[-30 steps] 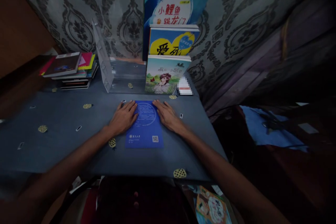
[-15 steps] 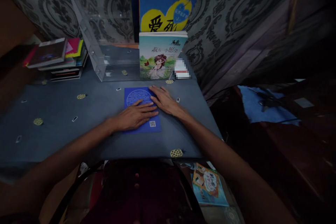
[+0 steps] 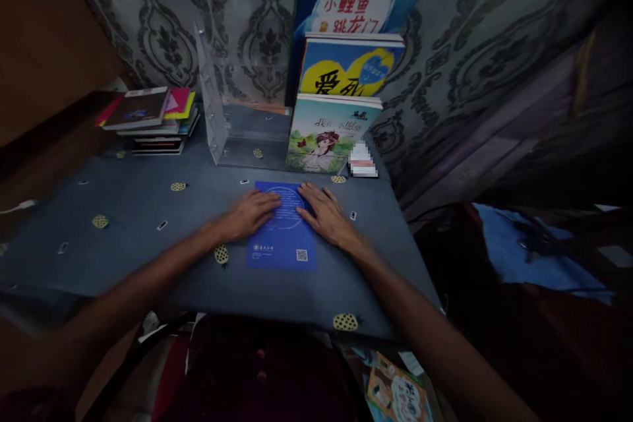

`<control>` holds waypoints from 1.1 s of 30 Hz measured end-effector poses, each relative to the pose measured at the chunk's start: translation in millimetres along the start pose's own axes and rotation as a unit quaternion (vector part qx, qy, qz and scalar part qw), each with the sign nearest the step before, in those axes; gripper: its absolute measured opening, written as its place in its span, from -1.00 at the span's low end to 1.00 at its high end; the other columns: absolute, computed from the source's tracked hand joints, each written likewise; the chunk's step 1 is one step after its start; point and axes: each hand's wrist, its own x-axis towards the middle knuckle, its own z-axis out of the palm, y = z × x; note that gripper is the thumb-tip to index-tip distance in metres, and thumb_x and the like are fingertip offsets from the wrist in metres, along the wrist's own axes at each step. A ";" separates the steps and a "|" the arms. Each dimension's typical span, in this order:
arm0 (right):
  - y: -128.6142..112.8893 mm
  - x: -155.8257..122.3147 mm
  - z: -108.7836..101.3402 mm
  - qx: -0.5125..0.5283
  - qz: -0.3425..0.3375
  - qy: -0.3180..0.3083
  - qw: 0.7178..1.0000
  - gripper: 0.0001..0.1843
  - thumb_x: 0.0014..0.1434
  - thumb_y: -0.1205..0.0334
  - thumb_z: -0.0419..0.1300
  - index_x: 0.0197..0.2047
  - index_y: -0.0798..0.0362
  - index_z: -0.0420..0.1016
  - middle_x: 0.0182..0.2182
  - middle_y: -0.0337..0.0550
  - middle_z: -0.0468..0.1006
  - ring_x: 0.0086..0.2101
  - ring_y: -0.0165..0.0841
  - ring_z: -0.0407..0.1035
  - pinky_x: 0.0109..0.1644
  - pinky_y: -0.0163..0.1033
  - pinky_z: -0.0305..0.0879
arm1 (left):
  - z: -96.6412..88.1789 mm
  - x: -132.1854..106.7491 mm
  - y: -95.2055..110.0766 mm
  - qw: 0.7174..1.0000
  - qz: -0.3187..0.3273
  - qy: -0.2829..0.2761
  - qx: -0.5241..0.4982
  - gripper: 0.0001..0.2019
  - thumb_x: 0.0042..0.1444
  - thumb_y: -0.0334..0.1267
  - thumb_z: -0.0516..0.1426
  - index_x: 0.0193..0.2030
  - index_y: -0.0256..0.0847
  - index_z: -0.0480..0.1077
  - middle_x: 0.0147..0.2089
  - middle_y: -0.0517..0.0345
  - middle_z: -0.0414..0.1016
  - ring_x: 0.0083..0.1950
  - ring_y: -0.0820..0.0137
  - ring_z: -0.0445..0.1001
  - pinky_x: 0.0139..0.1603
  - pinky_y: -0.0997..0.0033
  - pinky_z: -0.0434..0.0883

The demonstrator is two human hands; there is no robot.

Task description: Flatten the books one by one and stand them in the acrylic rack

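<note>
Left hand (image 3: 252, 212), fingers extended, and right hand (image 3: 324, 212), thumb spread, lie palm-down across opposite edges of the rectangular blue booklet (image 3: 281, 241).

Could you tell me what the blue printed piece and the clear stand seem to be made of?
Blue printed piece: probably paper or card, smooth-looking; it lies flat with white print. Clear stand: likely glossy acrylic, as the background shows through; glass isn't excluded.

The blue booklet (image 3: 281, 239) (white-printed) lies flat on the table (image 3: 131, 201).
</note>
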 end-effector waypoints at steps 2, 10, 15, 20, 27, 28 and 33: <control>-4.2 0.9 -0.4 -0.026 -0.004 0.006 1.000 -0.45 0.44 0.02 -0.04 0.39 0.05 0.29 0.37 0.08 0.31 0.38 -0.05 0.13 0.42 0.29 0.00 | -3.0 0.1 -27.0 0.998 -0.033 0.050 -0.008 -0.65 0.40 -0.25 0.01 0.23 -0.23 0.44 0.26 -0.12 0.51 0.32 0.18 0.44 0.37 0.00 0.32; -56.9 39.7 9.8 -0.082 -0.141 -0.019 0.986 -0.58 0.44 0.27 -0.03 0.24 0.07 0.48 0.02 0.12 0.53 0.02 -0.08 0.34 0.12 0.04 0.33 | 2.1 -1.0 -57.1 0.994 -0.018 0.097 -0.050 -0.66 0.31 -0.37 0.05 0.16 -0.20 0.50 0.20 -0.04 0.56 0.25 0.25 0.51 0.31 0.11 0.40; -68.4 43.9 19.3 -0.064 -0.174 -0.008 0.983 -0.60 0.44 0.27 0.01 0.23 0.00 0.50 -0.01 0.08 0.45 -0.02 -0.10 0.27 0.08 0.01 0.31 | 4.8 -1.4 -58.3 0.994 -0.013 0.096 -0.051 -0.60 0.22 -0.45 0.08 0.16 -0.16 0.50 0.20 0.01 0.57 0.25 0.28 0.51 0.32 0.13 0.39; -73.0 23.4 21.5 -0.008 -0.204 -0.011 0.979 -0.63 0.40 0.29 0.09 0.19 -0.05 0.54 0.01 0.04 0.43 0.01 -0.11 0.25 0.13 0.03 0.30 | 3.3 -1.4 -58.0 0.994 -0.021 0.089 -0.051 -0.59 0.22 -0.48 0.06 0.15 -0.19 0.51 0.21 -0.02 0.56 0.26 0.27 0.50 0.33 0.12 0.38; -90.4 -8.5 17.8 0.056 -0.232 -0.033 0.971 -0.63 0.38 0.28 0.10 0.18 -0.08 0.55 0.04 0.07 0.43 0.02 -0.07 0.28 0.12 0.11 0.29 | 4.2 -1.7 -55.8 0.994 -0.031 0.089 -0.053 -0.60 0.26 -0.44 0.04 0.16 -0.15 0.51 0.23 0.02 0.55 0.27 0.27 0.49 0.34 0.09 0.36; -93.0 -13.1 16.8 0.067 -0.233 -0.038 0.969 -0.63 0.37 0.29 0.11 0.18 -0.10 0.55 0.04 0.06 0.44 0.03 -0.07 0.28 0.12 0.11 0.29 | 4.4 -1.7 -55.9 0.994 -0.031 0.090 -0.053 -0.61 0.26 -0.44 0.04 0.16 -0.15 0.51 0.23 0.02 0.55 0.26 0.27 0.49 0.34 0.09 0.36; -102.4 -28.9 13.5 0.089 -0.243 -0.051 0.965 -0.64 0.38 0.28 0.10 0.18 -0.12 0.54 0.04 0.07 0.45 0.01 -0.09 0.29 0.08 0.09 0.31 | 3.2 -2.1 -55.2 0.995 -0.034 0.084 -0.050 -0.60 0.27 -0.43 0.03 0.17 -0.17 0.51 0.23 0.00 0.54 0.27 0.26 0.49 0.35 0.09 0.36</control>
